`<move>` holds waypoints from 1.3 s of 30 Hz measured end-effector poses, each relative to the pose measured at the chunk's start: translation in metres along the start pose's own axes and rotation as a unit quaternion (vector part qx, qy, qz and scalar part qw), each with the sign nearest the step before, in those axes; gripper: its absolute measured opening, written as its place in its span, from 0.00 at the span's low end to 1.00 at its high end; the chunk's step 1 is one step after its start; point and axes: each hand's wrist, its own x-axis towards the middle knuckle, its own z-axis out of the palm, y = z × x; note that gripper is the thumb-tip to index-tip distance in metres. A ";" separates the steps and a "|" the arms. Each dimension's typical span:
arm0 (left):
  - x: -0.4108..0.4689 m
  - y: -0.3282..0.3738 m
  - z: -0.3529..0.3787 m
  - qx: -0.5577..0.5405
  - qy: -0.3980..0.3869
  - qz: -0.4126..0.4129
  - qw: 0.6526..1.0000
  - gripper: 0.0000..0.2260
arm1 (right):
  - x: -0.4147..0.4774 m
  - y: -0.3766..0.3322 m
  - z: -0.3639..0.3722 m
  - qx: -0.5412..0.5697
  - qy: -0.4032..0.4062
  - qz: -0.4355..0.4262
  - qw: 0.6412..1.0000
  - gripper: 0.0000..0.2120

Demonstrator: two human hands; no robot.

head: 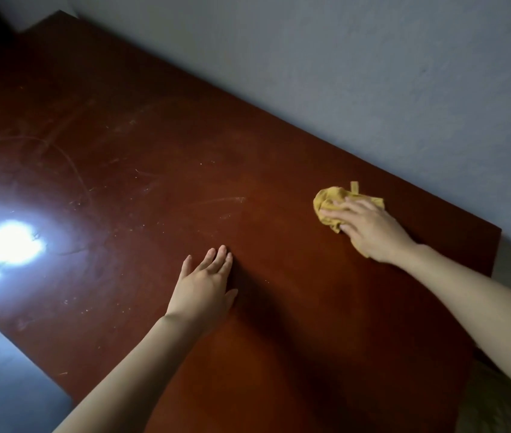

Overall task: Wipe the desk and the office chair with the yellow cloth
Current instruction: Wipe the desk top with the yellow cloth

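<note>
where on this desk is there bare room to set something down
The whole far-left stretch of the desk, from the left hand up to the wall, is bare, as is the strip between the two hands. The only crowded spot is the right end, where the right hand presses the yellow cloth.

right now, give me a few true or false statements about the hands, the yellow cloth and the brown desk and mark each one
1. The right hand presses the crumpled yellow cloth onto the reddish-brown wooden desk. True.
2. The left hand holds a second cloth. False: it lies flat on the wood with straight fingers, holding nothing.
3. The cloth sits nearer the grey wall than the desk's near edge. True.
4. The cloth is wiping an office chair. False: it is on the desk.
</note>
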 end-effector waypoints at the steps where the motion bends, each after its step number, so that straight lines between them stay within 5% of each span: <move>1: 0.000 0.000 0.001 0.000 0.002 0.000 1.000 0.30 | 0.009 0.007 -0.004 -0.003 0.000 0.013 1.000 0.21; 14: 0.003 -0.003 0.006 -0.017 0.022 0.015 1.000 0.29 | 0.139 -0.026 -0.011 0.010 0.002 0.205 0.979 0.22; 31: -0.052 -0.010 0.042 -0.061 0.074 -0.047 0.994 0.32 | 0.036 -0.185 0.050 -0.028 -0.032 -0.033 0.999 0.27; 39: -0.108 -0.036 0.070 -0.098 0.022 -0.184 0.978 0.61 | -0.037 -0.215 0.072 -0.024 -0.033 -0.094 0.995 0.26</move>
